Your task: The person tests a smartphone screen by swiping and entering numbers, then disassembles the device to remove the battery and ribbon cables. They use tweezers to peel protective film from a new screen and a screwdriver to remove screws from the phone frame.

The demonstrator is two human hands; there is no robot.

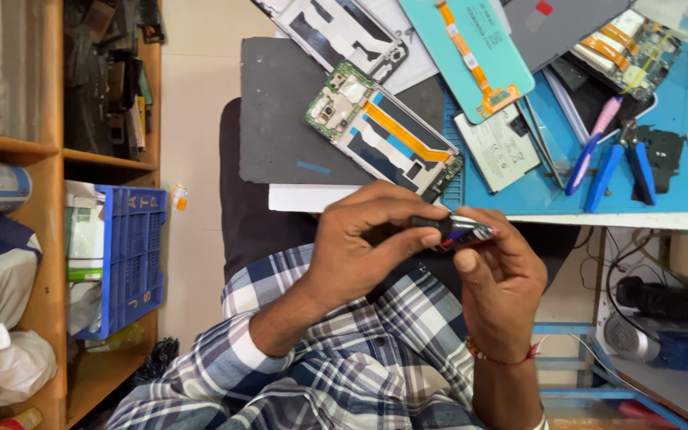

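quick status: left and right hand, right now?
Left hand: closed, pinching one end of the small dark tube.
Right hand: closed on the tube's other end.

A blue-matted tabletop (678, 171) carries an opened phone frame with a green circuit board and orange ribbon cable (384, 131), a turquoise phone back panel (465, 49), a white flat battery (497, 147) and blue-handled pliers (621, 169). A blue plastic crate (130, 259) sits in wooden shelving (45, 215).

Opened phone frame (384, 131) lies on mat (280, 119) at 12 o'clock of both hands; battery (497, 147) at its 3 o'clock; pliers (621, 163) further right; crate (133, 255) on shelf (49, 151) at 9 o'clock
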